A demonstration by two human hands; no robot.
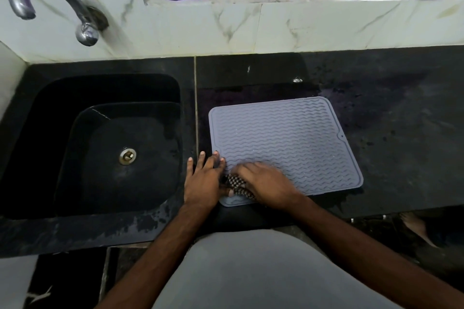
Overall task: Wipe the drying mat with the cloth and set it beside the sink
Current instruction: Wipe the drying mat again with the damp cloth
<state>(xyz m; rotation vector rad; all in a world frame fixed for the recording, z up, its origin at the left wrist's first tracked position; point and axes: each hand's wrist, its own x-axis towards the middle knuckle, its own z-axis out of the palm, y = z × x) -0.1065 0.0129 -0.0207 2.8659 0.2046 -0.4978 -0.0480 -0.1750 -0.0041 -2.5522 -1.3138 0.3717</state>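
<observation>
Two hands work: left hand flat, pinning the drying mat; right hand clutching the cloth. Likely floppy, grippy; lift by an edge.

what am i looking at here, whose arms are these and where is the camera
There is no machine here. The single picture comes from a camera worn on a person's head, looking down at their own arms over a dark kitchen counter. A grey ridged drying mat lies flat to the right of the black sink. The right hand presses a checked cloth onto the mat's near corner. The left hand rests flat at the mat's edge, fingers spread. A tap sticks out of the wall.
</observation>
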